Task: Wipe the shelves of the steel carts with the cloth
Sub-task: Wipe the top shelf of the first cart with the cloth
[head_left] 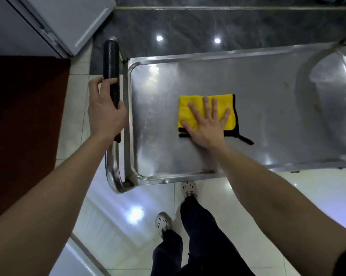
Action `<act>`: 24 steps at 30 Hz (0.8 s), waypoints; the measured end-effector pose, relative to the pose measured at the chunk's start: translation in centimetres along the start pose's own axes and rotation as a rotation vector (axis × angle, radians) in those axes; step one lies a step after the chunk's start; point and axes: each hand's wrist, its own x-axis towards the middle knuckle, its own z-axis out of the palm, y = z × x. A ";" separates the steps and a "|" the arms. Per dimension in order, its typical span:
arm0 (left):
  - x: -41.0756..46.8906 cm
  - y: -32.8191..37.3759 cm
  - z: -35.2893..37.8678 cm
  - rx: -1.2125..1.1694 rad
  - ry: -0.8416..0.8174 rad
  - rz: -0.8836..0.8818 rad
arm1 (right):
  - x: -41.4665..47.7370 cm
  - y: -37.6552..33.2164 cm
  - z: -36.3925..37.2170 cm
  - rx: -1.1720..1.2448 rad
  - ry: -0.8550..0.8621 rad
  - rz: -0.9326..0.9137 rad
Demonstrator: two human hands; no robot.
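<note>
A steel cart's top shelf [257, 92] fills the middle and right of the view. A folded yellow cloth with black edging [185, 108] lies flat on it. My right hand [206, 124] presses down on the cloth with fingers spread straight. My left hand [104, 112] grips the black padded handle [110, 62] at the cart's left end, fingers curled round it.
A white cabinet or appliance [48, 22] stands at the far left, with a dark red mat [25, 116] below it. A dark marble ledge [208, 30] runs behind the cart. My feet [189, 189] stand on glossy white tiles close to the cart's near rim.
</note>
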 end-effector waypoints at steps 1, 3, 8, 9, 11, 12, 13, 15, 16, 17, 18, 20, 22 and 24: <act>0.0 0.0 0.0 -0.002 0.007 0.002 | 2.5 -0.5 -0.2 0.004 0.008 0.024; 0.0 -0.1 0.1 -0.006 0.030 0.008 | 7.3 -2.5 -0.4 0.024 0.015 0.037; -0.2 -0.3 0.4 0.007 0.062 0.004 | 16.7 -11.3 -0.3 0.034 -0.032 -0.081; -0.1 -0.3 0.4 0.011 0.066 0.000 | 17.6 -13.1 -0.1 0.032 -0.032 -0.122; -0.2 -0.4 0.4 0.015 0.071 -0.004 | 18.4 -16.0 0.3 0.030 -0.025 -0.183; -0.2 -0.4 0.4 0.016 0.072 -0.003 | 18.5 -16.9 0.6 0.031 -0.023 -0.192; -0.1 -0.4 0.5 0.016 0.073 0.000 | 18.4 -17.4 0.8 0.035 -0.019 -0.190; -0.1 -0.3 0.5 0.014 0.075 0.000 | 17.4 -17.6 1.1 0.047 -0.026 -0.183; -0.2 -0.3 0.4 0.010 0.077 -0.002 | 16.3 -17.4 1.4 0.046 -0.025 -0.196; -0.1 -0.2 0.4 0.007 0.079 0.001 | 14.7 -17.2 1.8 0.041 -0.010 -0.215; -0.1 -0.1 0.3 0.007 0.079 0.004 | 12.6 -16.9 2.2 0.039 0.011 -0.232; 0.0 0.0 0.1 0.008 0.071 -0.003 | 7.0 -16.5 3.3 0.074 0.044 -0.260; 0.0 0.1 0.0 0.008 0.057 -0.014 | -0.1 -16.2 4.5 0.134 0.060 -0.293; -0.1 0.3 -0.2 0.008 0.044 -0.007 | -7.2 -15.8 5.5 0.149 0.074 -0.330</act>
